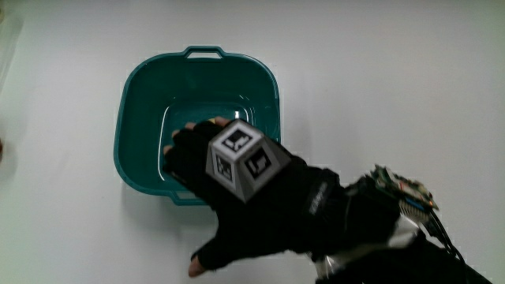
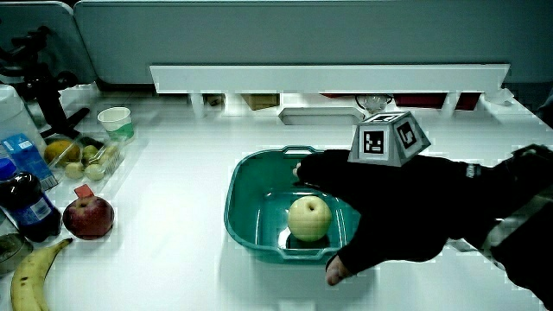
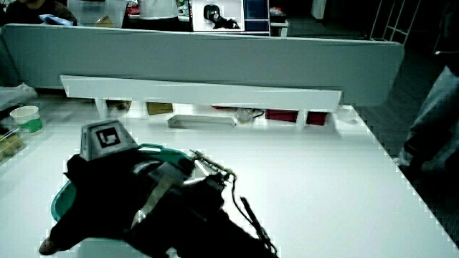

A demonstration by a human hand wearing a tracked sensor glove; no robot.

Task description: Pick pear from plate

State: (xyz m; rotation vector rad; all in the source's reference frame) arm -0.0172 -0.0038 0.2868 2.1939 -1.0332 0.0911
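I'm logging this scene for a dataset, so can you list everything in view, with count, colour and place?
basin: 1, teal, on the white table, under the hand
pear: 1, yellow-green, inside the basin
apple: 1, red, on the table beside the banana
banana: 1, yellow, at the table's edge, nearer to the person than the apple
paper cup: 1, white and green, farther from the person than the apple
bottle: 1, dark with a blue label, beside the apple
tray of fruit: 1, clear, between the cup and the apple
table: 1, white
partition: 1, grey-blue, low
hand: 1, black glove with a patterned cube, over the basin; grip spread above the pear, not holding it
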